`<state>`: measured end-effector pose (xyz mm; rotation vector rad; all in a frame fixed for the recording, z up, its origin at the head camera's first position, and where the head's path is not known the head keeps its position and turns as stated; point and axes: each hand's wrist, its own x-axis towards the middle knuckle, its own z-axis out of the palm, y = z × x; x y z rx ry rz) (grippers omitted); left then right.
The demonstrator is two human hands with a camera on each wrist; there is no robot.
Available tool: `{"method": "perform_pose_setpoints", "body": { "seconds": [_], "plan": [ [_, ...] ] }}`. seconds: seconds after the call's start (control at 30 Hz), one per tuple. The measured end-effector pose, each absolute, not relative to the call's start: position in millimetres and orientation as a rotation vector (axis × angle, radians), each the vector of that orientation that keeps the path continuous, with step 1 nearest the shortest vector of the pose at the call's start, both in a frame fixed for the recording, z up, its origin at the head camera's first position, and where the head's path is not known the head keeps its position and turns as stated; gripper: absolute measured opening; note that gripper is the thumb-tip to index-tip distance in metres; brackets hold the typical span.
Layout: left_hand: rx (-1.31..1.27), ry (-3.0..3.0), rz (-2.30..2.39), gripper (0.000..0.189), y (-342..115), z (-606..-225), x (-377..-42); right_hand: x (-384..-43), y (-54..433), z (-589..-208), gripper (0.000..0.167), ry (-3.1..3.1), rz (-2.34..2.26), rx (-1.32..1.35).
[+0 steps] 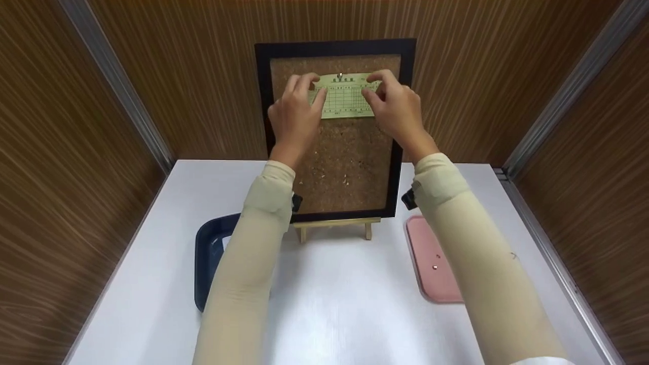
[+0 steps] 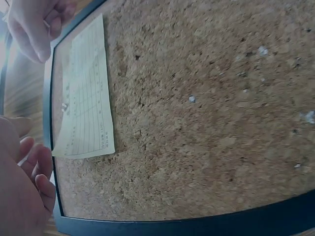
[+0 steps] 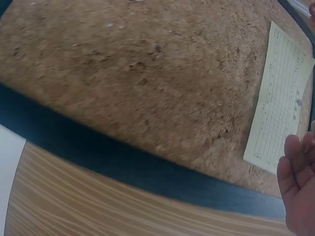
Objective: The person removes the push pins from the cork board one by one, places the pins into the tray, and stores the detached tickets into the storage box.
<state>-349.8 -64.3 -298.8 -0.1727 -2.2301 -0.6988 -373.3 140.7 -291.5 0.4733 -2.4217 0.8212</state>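
Observation:
A pale green printed form [image 1: 345,101] hangs near the top of a black-framed cork board [image 1: 350,152], with a pushpin [image 1: 340,75] at the middle of its upper edge. My left hand [image 1: 294,114] is at the form's left end, thumb and fingers spread apart with no pinch on the paper. At the opposite end, my right hand [image 1: 399,109] has its thumb and index finger apart in a loose curve. The left wrist view shows one corner of the form [image 2: 86,98] lifting outward beside the left fingers [image 2: 45,189]. Right fingers [image 3: 294,167] overlap the paper's edge in the right wrist view.
The board leans on a small wooden easel [image 1: 334,222] on a white table [image 1: 334,294]. A dark blue tray [image 1: 202,263] lies left, partly behind the left sleeve. A pink tray [image 1: 423,253] with small metallic pins [image 1: 435,267] lies right. Wood-grain panels [image 1: 213,76] enclose the table.

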Motion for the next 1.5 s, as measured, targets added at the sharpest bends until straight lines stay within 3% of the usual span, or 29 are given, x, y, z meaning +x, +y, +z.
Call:
{"method": "perform_pose_setpoints", "body": {
  "seconds": [0.47, 1.5],
  "plan": [
    [-0.109, -2.307, -0.703, 0.034, -71, -291, -375, -391, 97, -286, 0.035, -2.440, 0.793, 0.455],
    [-0.103, -2.324, -0.793, 0.027, -67, -296, -386, -401, 96, -285, 0.031, -2.482, 0.834, 0.290]
  ]
}}
